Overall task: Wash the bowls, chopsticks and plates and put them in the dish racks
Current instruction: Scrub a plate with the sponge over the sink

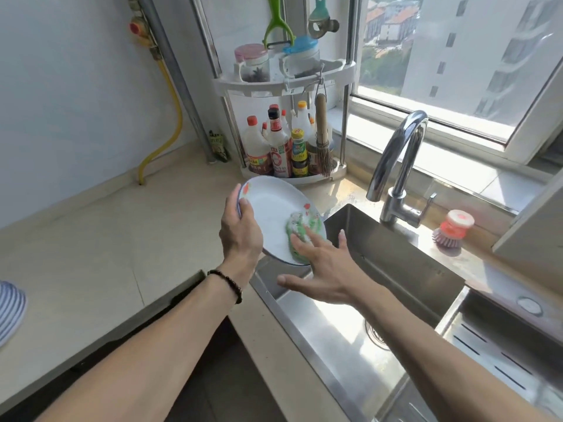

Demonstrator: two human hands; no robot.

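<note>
Head view: left hand (240,231) grips the tilted plate (274,208) by its rim; right hand (324,269), fingers spread, presses a soapy sponge (297,226) against it above the sink (396,257).

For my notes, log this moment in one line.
left hand holds white flower-patterned plate | right hand presses green soapy sponge

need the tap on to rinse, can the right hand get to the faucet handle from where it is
Probably yes: the right hand presses the sponge with straight fingers, and only open sink lies between it and the faucet handle.
</note>
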